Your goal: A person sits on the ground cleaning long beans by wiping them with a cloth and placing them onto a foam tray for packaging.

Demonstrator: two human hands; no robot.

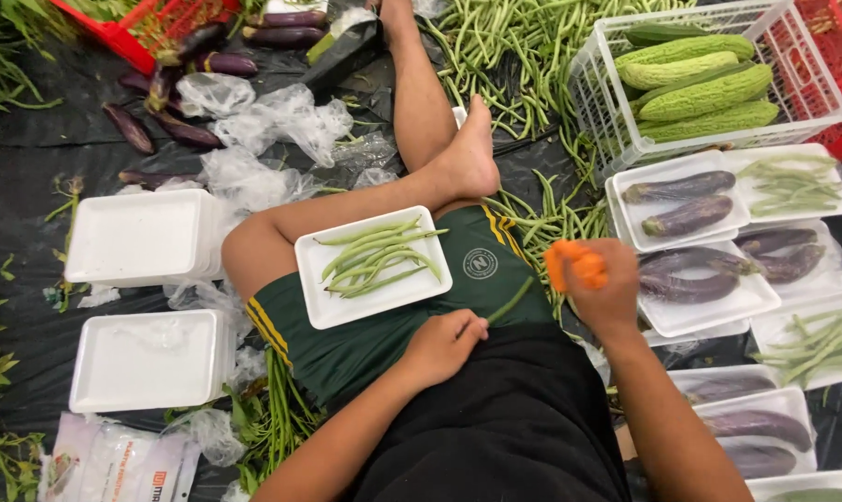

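Note:
I sit cross-legged on a black sheet with a white foam tray (337, 311) resting on my thigh; several green beans (376, 260) lie in it. My left hand (442, 346) rests on my lap just below the tray, pinching one green bean (512, 300) that points up to the right. My right hand (603, 286) is raised beside it, closed around an orange-handled tool (573, 264) whose working end is hidden.
Stacks of empty foam trays (142, 237) (151, 361) sit at left. Filled trays of eggplants (683, 203) and beans lie at right, behind them a white crate (816, 102) of bitter gourds. Loose beans (523, 46) are piled ahead, eggplants (188, 130) and plastic bags (281, 121) at upper left.

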